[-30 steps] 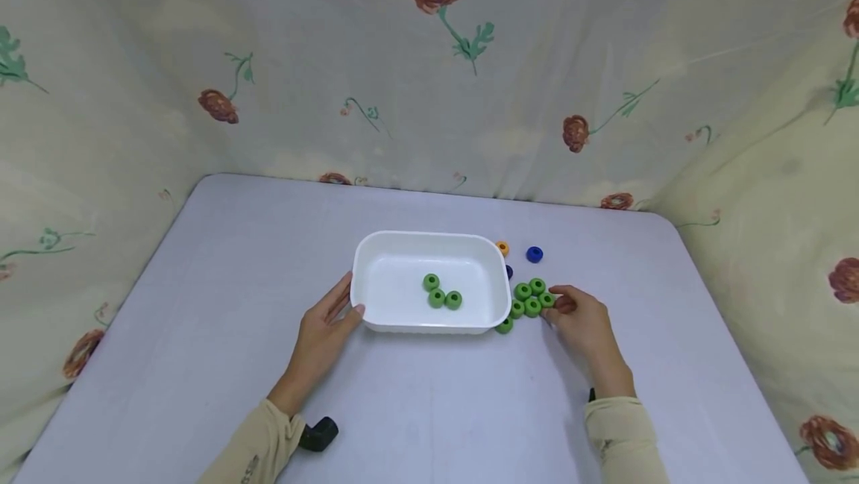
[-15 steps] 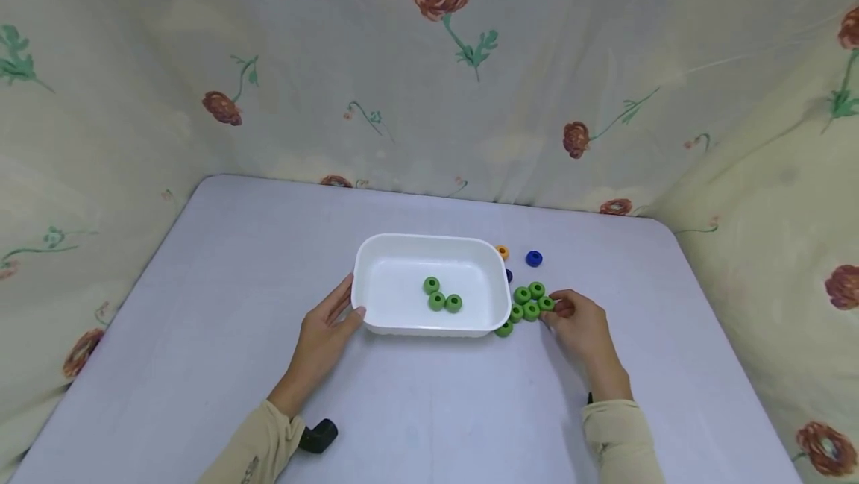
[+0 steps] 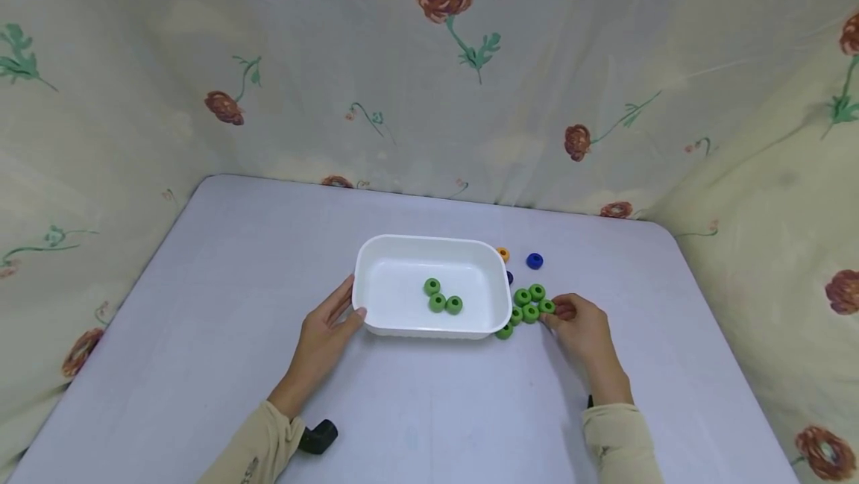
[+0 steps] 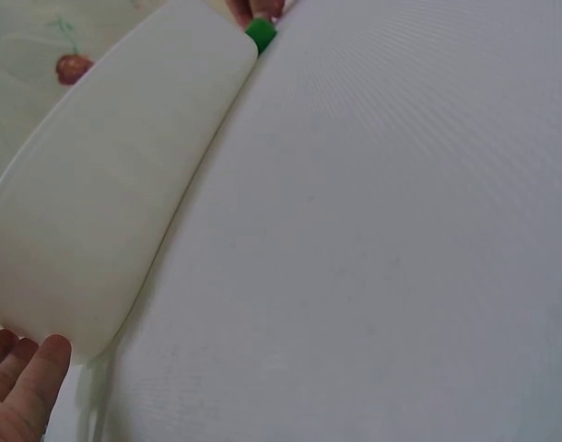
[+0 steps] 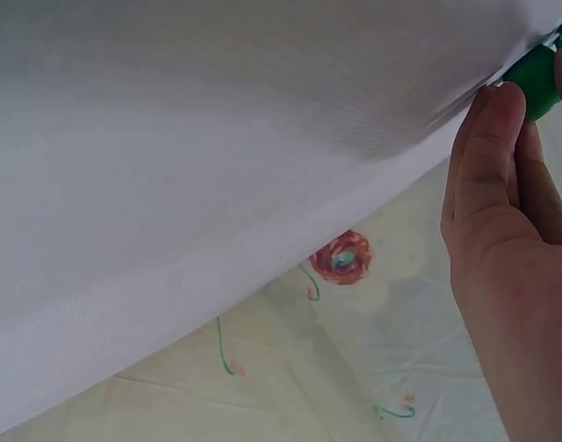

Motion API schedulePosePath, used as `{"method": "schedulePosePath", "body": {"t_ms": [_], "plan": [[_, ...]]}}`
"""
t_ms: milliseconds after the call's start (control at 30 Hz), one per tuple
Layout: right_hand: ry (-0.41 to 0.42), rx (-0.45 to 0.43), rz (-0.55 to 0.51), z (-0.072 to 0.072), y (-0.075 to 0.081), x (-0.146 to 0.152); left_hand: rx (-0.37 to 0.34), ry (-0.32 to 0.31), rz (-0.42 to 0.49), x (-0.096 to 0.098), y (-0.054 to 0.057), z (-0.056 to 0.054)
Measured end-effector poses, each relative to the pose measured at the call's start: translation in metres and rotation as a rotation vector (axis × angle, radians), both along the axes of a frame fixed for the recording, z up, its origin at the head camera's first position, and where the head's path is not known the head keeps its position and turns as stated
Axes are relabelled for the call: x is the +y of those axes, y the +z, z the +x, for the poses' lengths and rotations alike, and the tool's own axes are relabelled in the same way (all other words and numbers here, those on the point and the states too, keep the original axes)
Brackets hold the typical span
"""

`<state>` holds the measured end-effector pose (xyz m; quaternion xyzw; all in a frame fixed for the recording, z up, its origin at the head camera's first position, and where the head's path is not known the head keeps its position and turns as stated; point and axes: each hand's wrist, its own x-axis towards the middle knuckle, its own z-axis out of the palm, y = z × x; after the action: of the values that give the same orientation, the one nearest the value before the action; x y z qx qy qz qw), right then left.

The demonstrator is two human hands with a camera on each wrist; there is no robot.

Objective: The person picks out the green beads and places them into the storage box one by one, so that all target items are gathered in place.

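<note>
Pale tabletop fills the lower frame; compared with one second ago, almost nothing changes; right of centre, the right hand keeps its fingers clamped on a green bead; the left hand, thumb apart from fingers, touches the white tray at centre; three green beads stay inside, so its content does not grow.

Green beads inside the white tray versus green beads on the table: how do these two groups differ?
Count: the tray beads number three; six table beads show.
Contact: the right hand pinches one of the table beads; no hand touches the tray beads.
View: the tray's rim partly hides some table beads, none of the tray beads.
Shared: green colour, rounded shape.
</note>
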<state>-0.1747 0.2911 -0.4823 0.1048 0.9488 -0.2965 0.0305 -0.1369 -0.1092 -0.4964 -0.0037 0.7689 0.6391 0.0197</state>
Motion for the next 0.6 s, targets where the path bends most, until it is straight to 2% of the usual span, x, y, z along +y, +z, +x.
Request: {"method": "schedulePosePath", "body": {"t_ms": [233, 433, 600], "plan": [[-0.024, -0.004, -0.004, 0.001, 0.003, 0.0, 0.02, -0.01, -0.002, 0.0, -0.001, 0.0], [-0.055, 0.044, 0.009, -0.001, 0.007, 0.0, 0.029, -0.011, -0.015, 0.0, -0.002, 0.0], [-0.043, 0.08, 0.007, 0.001, 0.014, -0.004, 0.024, -0.005, -0.018, 0.0, -0.001, 0.001]]}}
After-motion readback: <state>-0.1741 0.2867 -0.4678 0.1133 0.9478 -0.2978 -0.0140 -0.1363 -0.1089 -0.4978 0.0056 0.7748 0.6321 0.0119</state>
